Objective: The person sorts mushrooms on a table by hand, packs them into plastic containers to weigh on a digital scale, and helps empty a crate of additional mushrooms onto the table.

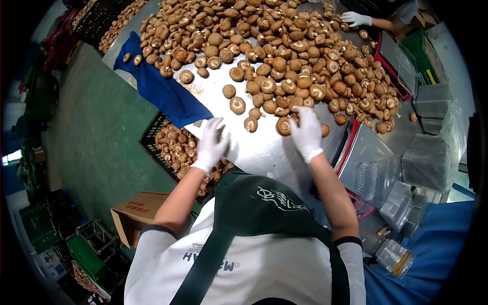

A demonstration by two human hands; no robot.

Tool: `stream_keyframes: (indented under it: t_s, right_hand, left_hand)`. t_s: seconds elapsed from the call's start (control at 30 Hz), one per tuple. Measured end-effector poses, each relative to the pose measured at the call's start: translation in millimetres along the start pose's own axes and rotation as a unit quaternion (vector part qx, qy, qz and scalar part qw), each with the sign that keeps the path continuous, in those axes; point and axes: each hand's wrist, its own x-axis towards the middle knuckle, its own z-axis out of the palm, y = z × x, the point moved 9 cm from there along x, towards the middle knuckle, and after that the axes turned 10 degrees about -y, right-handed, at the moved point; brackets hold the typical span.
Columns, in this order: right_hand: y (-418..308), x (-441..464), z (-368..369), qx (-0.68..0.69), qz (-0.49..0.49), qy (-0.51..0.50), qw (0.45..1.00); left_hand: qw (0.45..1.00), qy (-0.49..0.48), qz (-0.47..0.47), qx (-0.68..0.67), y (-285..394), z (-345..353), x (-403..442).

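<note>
Many brown shiitake mushrooms (300, 81) lie heaped on the metal table (274, 152). My left hand (211, 146), in a white glove, is above the table's near edge, close to the blue cloth (157, 96). Its fingers are apart and slightly bent, with no mushroom visible in them. My right hand (306, 133), also gloved in white, is at the near edge of the heap with its fingers apart. Its thumb side is against or just over a mushroom (283, 126); whether they touch is unclear. Another mushroom (325, 130) sits right of this hand. What lies under its fingers is hidden.
A black crate (147, 137) of mushrooms stands below the table's left edge. A co-worker's gloved hand (356, 19) is at the heap's far right. Clear plastic containers (371, 157) and a digital scale (360, 206) are on the right. A cardboard box (137, 211) stands on the floor.
</note>
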Motion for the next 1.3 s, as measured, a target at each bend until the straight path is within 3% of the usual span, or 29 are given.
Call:
stream_keyframes:
  t_s: [0.03,0.13,0.23,0.27,0.3,0.37,0.43,0.53,0.57,0.67,0.77,0.83,0.87,0.9,0.93,0.97,1.03,1.1,1.17,1.3]
  right_hand:
    - [-4.8,-1.4,20.5,0.017,-0.003,-0.026,1.0]
    - [-25.6,-26.8,45.0,-0.064,-0.001,-0.055,0.996]
    - [14.5,-50.4,44.3,0.062,0.077,-0.011,0.995]
    - [35.7,-67.2,52.0,0.2,0.091,0.005,0.976]
    - [31.5,-67.0,42.5,0.184,0.046,0.042,0.981]
    - [45.1,-72.2,52.0,0.277,0.117,0.006,0.954]
    - [44.1,-66.9,50.6,0.275,0.106,0.008,0.955]
    - [52.1,-64.1,58.2,0.301,0.152,-0.003,0.942]
    - [54.9,-64.1,63.5,0.314,0.176,-0.011,0.933]
    - [31.0,-66.7,54.1,0.395,0.191,-0.002,0.899]
    - [-41.9,-54.3,35.1,0.323,0.019,-0.101,0.941]
    - [-77.5,-45.1,36.9,0.378,-0.012,-0.188,0.907]
    - [-82.4,-37.7,39.1,0.423,0.021,-0.23,0.876]
    - [-74.9,-28.5,48.7,0.388,0.021,-0.235,0.891]
    - [-66.6,-10.1,50.4,0.332,0.04,-0.229,0.914]
    - [-58.9,11.9,53.1,0.275,0.058,-0.222,0.934]
    - [-65.6,65.5,31.6,0.152,-0.078,-0.034,0.985]
    - [-64.7,101.7,36.8,0.035,-0.101,0.007,0.994]
    - [-32.4,115.0,72.8,-0.018,-0.065,-0.067,0.995]
    - [-16.6,96.9,67.7,-0.004,-0.102,-0.076,0.992]
  left_hand:
    - [0.997,-0.014,0.007,-0.081,13.9,20.9,12.7]
    - [0.995,-0.051,0.077,0.045,42.5,73.5,36.3]
    - [0.99,-0.063,0.114,0.056,51.7,89.2,41.5]
    - [0.991,-0.075,0.107,0.026,47.9,92.4,41.2]
    - [0.992,-0.08,0.102,-0.002,43.9,91.3,41.5]
    - [0.99,-0.091,0.103,-0.011,42.2,92.8,39.9]
    - [0.988,-0.106,0.108,-0.01,40.7,98.7,37.6]
    - [0.966,-0.169,-0.028,-0.196,20.2,116.2,34.6]
    - [0.944,-0.182,-0.073,-0.264,14.8,121.4,30.3]
    - [0.874,-0.239,-0.079,-0.415,7.1,136.2,19.4]
    - [0.665,-0.275,-0.238,-0.652,31.0,134.6,-9.0]
    - [0.644,-0.34,-0.237,-0.643,31.1,135.4,-20.7]
    - [0.631,-0.312,-0.261,-0.66,23.7,134.5,-25.6]
    - [0.617,-0.283,-0.285,-0.677,19.6,131.4,-29.2]
    - [0.618,-0.284,-0.303,-0.667,10.8,128.9,-31.9]
    - [0.579,-0.292,-0.274,-0.71,14.3,124.6,-30.1]
    - [0.495,-0.305,-0.21,-0.786,28.9,109.2,-23.7]
    - [0.491,-0.279,-0.21,-0.798,25.6,101.4,-21.0]
    - [0.491,-0.253,-0.215,-0.805,19.6,92.2,-18.0]
    - [0.617,-0.2,-0.158,-0.745,-28.2,68.9,7.5]
